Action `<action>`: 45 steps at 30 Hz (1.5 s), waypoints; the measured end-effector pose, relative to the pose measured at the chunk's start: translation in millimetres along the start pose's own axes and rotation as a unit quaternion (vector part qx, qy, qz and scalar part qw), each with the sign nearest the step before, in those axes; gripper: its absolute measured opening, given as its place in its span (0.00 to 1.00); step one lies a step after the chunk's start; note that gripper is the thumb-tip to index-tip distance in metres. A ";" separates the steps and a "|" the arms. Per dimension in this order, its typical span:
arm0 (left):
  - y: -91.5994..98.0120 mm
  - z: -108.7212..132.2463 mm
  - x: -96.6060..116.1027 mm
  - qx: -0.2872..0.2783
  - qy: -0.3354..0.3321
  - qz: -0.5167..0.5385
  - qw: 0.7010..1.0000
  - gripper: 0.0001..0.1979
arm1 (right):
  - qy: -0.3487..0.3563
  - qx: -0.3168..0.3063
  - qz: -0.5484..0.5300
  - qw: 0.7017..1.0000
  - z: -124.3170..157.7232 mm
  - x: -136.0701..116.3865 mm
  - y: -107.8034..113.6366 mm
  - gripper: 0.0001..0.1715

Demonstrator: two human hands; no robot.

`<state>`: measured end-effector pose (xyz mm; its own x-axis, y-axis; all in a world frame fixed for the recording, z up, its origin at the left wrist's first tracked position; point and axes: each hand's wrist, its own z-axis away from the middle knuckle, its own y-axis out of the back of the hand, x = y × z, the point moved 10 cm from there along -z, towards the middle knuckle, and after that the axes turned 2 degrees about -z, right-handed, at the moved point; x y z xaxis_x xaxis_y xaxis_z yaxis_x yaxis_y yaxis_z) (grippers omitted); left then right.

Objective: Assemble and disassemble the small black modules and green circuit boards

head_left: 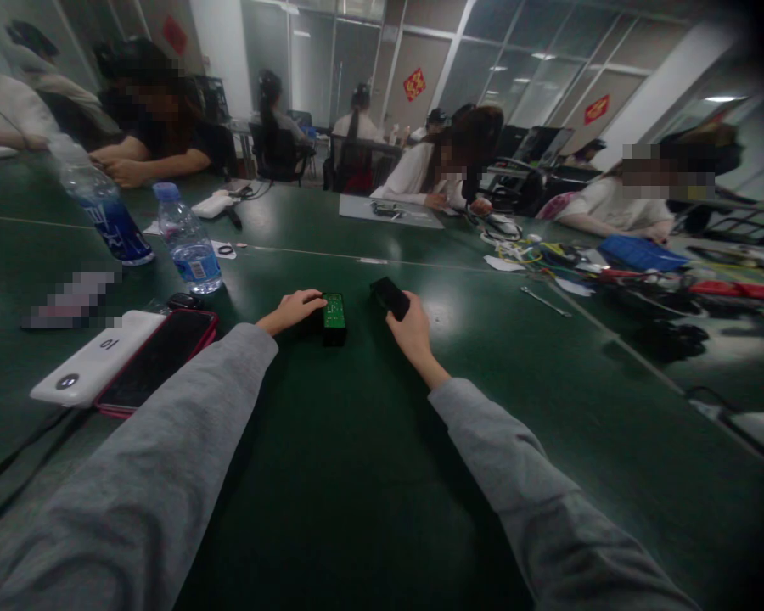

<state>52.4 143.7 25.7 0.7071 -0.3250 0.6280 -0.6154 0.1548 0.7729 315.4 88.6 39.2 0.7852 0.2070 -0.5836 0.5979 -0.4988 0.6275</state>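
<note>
My left hand (297, 309) is at the left edge of a small black box (334, 336), its fingers closed on that side. A green circuit board (334, 311) lies face up in the top of the box, which rests on the table. To the right, my right hand (412, 327) grips a flat black rectangular piece (392, 297), tilted and apart from the box. The underside of this piece is hidden.
Left of my arm are a red-edged phone (159, 361), a white power bank (98, 356) and two bottles, one a water bottle (189, 242). A wrench (546, 302) and a heap of cables (573, 259) lie on the right. Several people sit around the green table (356, 475).
</note>
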 end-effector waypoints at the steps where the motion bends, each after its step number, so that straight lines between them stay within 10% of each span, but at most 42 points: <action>1: 0.0 0.3 0.0 -0.001 0.001 0.000 1.000 0.23 | 0.025 0.014 0.018 0.999 1.3 -7.4 4.0 0.30; 8: 2.3 3.2 3.9 0.009 -0.006 0.006 1.000 0.23 | 0.169 -0.077 0.100 0.977 19.1 -52.8 -19.3 0.32; 15: 0.9 2.4 -1.2 0.007 0.010 0.004 1.000 0.23 | 0.098 -0.110 0.022 0.989 15.3 -41.6 -17.8 0.30; 20: 2.2 2.6 2.0 0.010 -0.001 0.005 1.000 0.23 | 0.121 0.041 -0.020 0.992 5.8 -52.9 31.6 0.31; 23: 1.6 3.3 0.8 0.003 0.011 0.003 1.000 0.24 | 0.107 0.093 0.004 0.990 -0.5 -34.7 47.3 0.32; 30: -2.4 0.2 -6.3 -0.006 0.017 0.001 1.000 0.24 | -0.016 0.003 0.112 0.994 -9.2 30.2 18.4 0.34; 35: -5.2 -4.6 -12.7 0.000 0.012 0.003 1.000 0.24 | 0.028 0.139 0.089 0.986 4.4 -20.7 51.3 0.27; 41: -6.2 -6.6 -13.5 0.015 -0.009 0.030 0.999 0.25 | 0.150 -0.046 -0.034 0.987 52.0 -118.1 -9.3 0.33; 45: -9.4 -9.5 -17.5 0.020 -0.017 0.079 0.997 0.20 | 0.060 -0.107 -0.088 0.989 58.4 -109.2 -47.0 0.44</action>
<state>49.1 156.7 8.4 0.5890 -0.3313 0.7371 -0.7316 0.1687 0.6605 192.1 40.2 43.4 0.6718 0.3798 -0.6360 0.7373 -0.2600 0.6235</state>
